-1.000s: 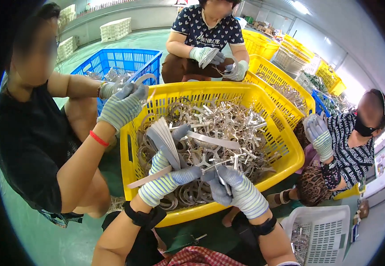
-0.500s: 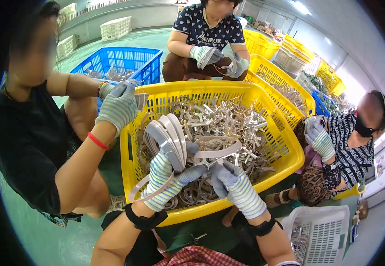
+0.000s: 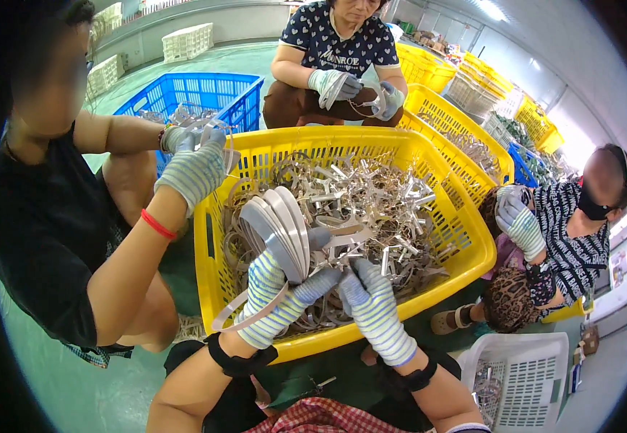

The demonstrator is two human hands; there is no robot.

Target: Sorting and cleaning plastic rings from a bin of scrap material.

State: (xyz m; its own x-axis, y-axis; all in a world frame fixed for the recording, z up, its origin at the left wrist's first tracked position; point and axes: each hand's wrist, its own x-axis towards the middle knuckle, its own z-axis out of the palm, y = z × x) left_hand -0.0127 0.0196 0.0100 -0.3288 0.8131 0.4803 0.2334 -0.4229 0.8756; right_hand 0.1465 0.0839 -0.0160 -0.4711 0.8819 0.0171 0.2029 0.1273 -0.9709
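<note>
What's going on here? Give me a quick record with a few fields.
Left hand: left hand, striped glove, grips a stack of grey curved strips
Right hand: right hand, striped glove, fingers in the pile of metal pieces
Container: yellow basket
Nearby: three other people in gloves; blue crate; white basket

Scene brightly and evenly lit from overhead strip lights (image 3: 488, 9) at upper right, with blown-out glare along the right side, soft shadows, sharp centre, strong fisheye bending and black vignette at the rim.
</note>
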